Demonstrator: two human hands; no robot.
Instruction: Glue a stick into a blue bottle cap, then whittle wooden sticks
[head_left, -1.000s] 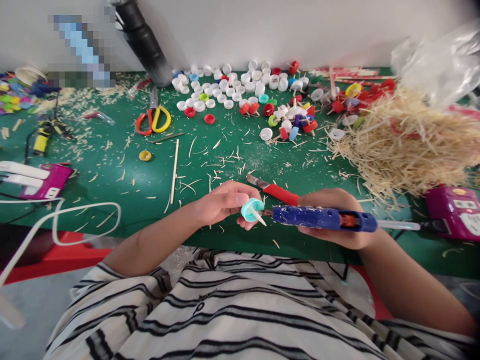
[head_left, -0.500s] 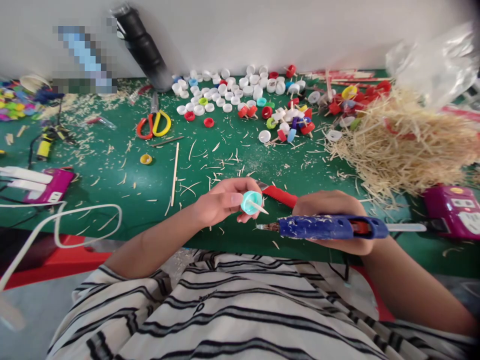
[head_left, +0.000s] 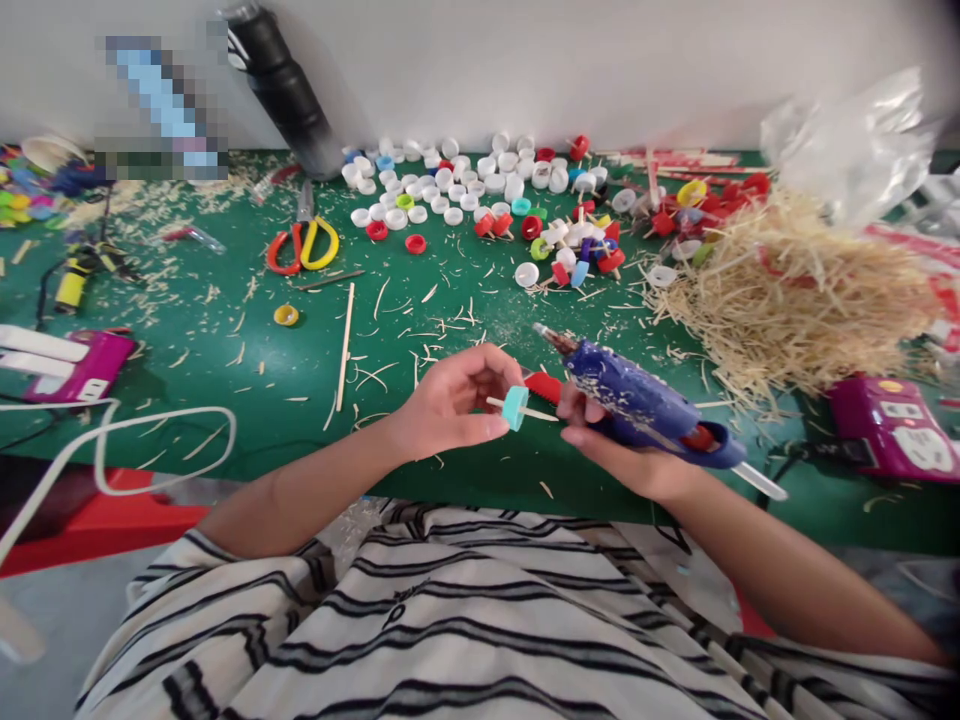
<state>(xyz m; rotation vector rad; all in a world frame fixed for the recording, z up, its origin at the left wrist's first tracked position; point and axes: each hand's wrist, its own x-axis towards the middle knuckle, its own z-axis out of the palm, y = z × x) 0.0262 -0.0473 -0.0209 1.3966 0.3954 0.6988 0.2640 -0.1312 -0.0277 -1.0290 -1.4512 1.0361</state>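
Turquoise round plastic cap (head_left: 515, 408), pierced by a pale stick, is pinched in the left hand (head_left: 457, 402); the right hand (head_left: 607, 440) grasps a blue plastic glue gun (head_left: 634, 400).

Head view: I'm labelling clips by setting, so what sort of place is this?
Likely a craft workbench, whether at home or in a workshop I cannot tell: a glue gun in the right hand, scattered bottle caps, and a heap of pale shavings.

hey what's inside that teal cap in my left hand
A pale stick pokes out both sides of the teal cap. The cap is edge-on, so its wall hides the inside; I can't tell what else is there.
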